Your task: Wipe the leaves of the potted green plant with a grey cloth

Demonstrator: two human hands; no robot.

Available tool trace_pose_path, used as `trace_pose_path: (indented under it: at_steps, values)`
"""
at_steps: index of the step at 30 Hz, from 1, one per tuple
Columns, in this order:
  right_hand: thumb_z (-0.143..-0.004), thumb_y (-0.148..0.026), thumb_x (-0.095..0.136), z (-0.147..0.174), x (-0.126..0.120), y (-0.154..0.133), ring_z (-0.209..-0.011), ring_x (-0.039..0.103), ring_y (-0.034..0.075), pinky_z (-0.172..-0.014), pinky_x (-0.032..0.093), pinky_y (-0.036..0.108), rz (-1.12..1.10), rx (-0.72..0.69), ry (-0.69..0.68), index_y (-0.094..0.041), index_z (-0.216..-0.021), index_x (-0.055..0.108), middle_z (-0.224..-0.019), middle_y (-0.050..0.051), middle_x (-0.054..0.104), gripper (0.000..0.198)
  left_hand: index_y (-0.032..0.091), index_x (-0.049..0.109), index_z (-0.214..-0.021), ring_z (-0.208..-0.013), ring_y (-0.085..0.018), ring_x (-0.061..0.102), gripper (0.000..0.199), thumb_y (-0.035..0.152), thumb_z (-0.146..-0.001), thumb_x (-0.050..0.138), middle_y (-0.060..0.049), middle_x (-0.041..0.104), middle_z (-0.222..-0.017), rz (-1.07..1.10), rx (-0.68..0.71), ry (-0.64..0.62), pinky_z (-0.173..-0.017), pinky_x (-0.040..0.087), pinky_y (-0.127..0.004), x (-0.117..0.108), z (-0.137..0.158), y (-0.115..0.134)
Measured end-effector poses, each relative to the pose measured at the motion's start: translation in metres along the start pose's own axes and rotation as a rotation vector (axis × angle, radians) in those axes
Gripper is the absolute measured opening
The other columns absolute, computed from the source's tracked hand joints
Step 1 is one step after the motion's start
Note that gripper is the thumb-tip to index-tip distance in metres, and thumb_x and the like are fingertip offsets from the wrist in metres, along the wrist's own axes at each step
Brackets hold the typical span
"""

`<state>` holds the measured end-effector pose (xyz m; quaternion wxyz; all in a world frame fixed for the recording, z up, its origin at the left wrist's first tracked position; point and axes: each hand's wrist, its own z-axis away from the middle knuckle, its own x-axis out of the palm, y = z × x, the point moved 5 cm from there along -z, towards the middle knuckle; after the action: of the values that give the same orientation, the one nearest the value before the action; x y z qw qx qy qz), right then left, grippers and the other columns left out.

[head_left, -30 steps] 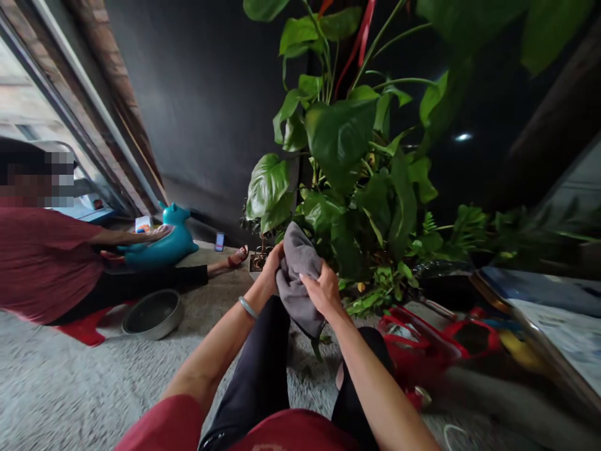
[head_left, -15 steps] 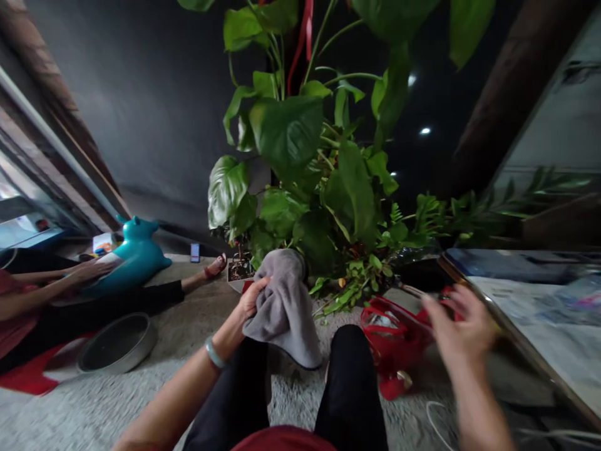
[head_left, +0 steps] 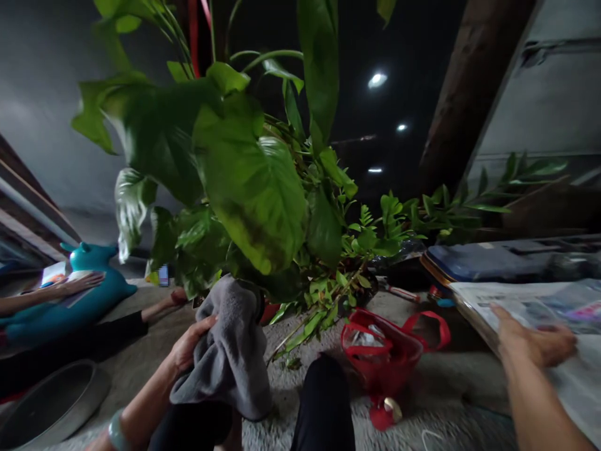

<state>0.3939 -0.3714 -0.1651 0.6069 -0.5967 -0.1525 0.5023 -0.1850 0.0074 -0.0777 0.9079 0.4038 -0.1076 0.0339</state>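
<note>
My left hand (head_left: pixel 190 344) is closed on a grey towel (head_left: pixel 228 351), which hangs in loose folds above my knee. The towel's upper end touches or lies close behind the lower leaves of a big leafy plant (head_left: pixel 256 194); I cannot tell which. Out to the right, my right hand (head_left: pixel 533 341) is open over the edge of a low table (head_left: pixel 582 357), its fingers apart with nothing visible in them. Between my knee and that table, a red bag (head_left: pixel 382 357) with handles stands on the floor, whitish contents showing in its top.
A newspaper (head_left: pixel 488 293) and clear plastic packaging (head_left: pixel 563 307) lie on the table. At left are a grey basin (head_left: pixel 51 401), a turquoise animal-shaped toy (head_left: pixel 101 275) and another person's hand (head_left: pixel 82 285) on it. A screwdriver-like tool (head_left: pixel 401 292) lies on the floor.
My view has turned right and come closer to the plant. My right hand has moved from beside the red bag to the table. My left hand still grips the towel.
</note>
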Motion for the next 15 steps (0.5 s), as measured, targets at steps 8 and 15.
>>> trace_pose_path:
  at_steps: [8, 15]
  values:
    - [-0.051, -0.033, 0.101, 0.035, -0.010, -0.008, -0.125, 0.056, 0.045, -0.115, 0.046, 0.054, -0.028, -0.251, -0.090, -0.007, -0.134, 0.068, -0.129, 0.024, 0.058, 0.092, 0.007, 0.067, -0.109, -0.059, -0.021, 0.071, 0.024, 0.000, -0.095, 0.050, -0.005, 0.069, -0.065, 0.014, -0.011, 0.065, -0.060, 0.062, -0.026, 0.004, 0.011, 0.004]
    - [-0.054, -0.060, 0.095, 0.242, -0.109, -0.041, -0.112, 0.064, 0.036, -0.103, 0.055, 0.057, -0.375, -0.749, -0.611, -0.029, -0.123, 0.072, -0.113, 0.012, 0.067, 0.078, 0.004, 0.067, -0.092, -0.052, -0.019, 0.066, 0.013, 0.002, -0.091, 0.054, -0.010, 0.069, -0.065, -0.030, -0.004, 0.016, -0.056, 0.060, -0.027, 0.012, 0.023, 0.000]
